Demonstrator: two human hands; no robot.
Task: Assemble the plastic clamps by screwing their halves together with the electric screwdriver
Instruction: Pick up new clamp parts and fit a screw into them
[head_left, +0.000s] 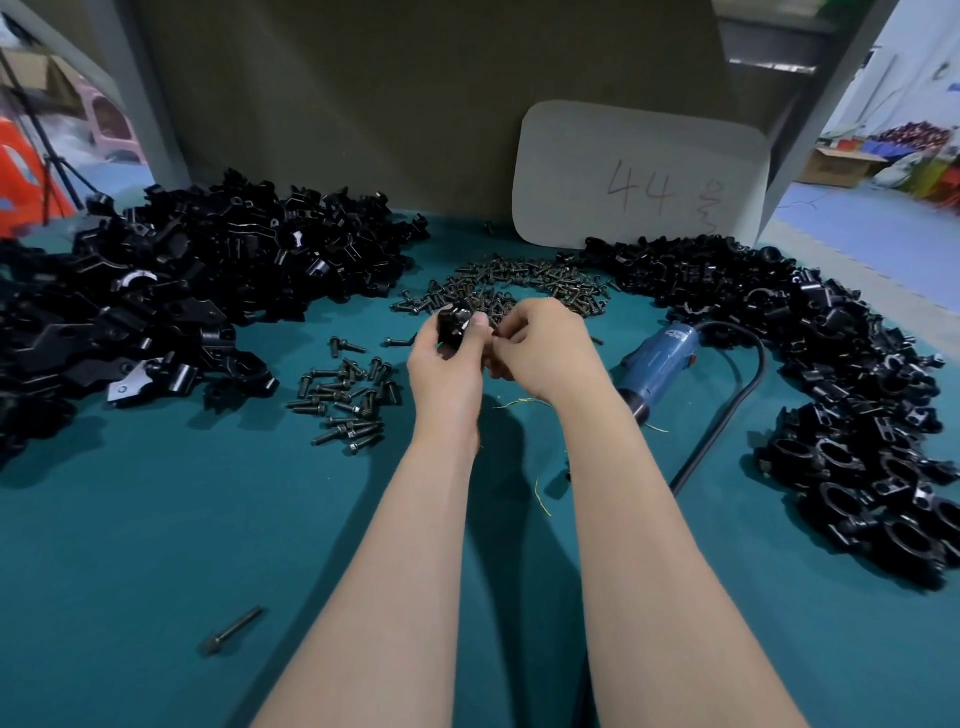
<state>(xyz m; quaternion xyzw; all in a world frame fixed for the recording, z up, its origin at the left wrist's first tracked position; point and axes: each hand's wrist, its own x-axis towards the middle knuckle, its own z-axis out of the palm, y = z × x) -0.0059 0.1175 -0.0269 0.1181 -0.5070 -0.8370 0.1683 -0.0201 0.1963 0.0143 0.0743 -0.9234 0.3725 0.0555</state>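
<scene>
Left hand gripped a clamp over the screws; right hand curled beside it, grip unclear. Electric screwdriver lay unused on the table. Finished clamps were piled right, with many loose halves left.

Table layout, referred to the screw heap. Left: pile of clamp halves. Right: second clamp pile, with the electric screwdriver lying between. Behind: propped card. Before, leftward: bolt cluster; much nearer, lone bolt. Directly before: left hand gripping a clamp piece, right hand alongside.
</scene>
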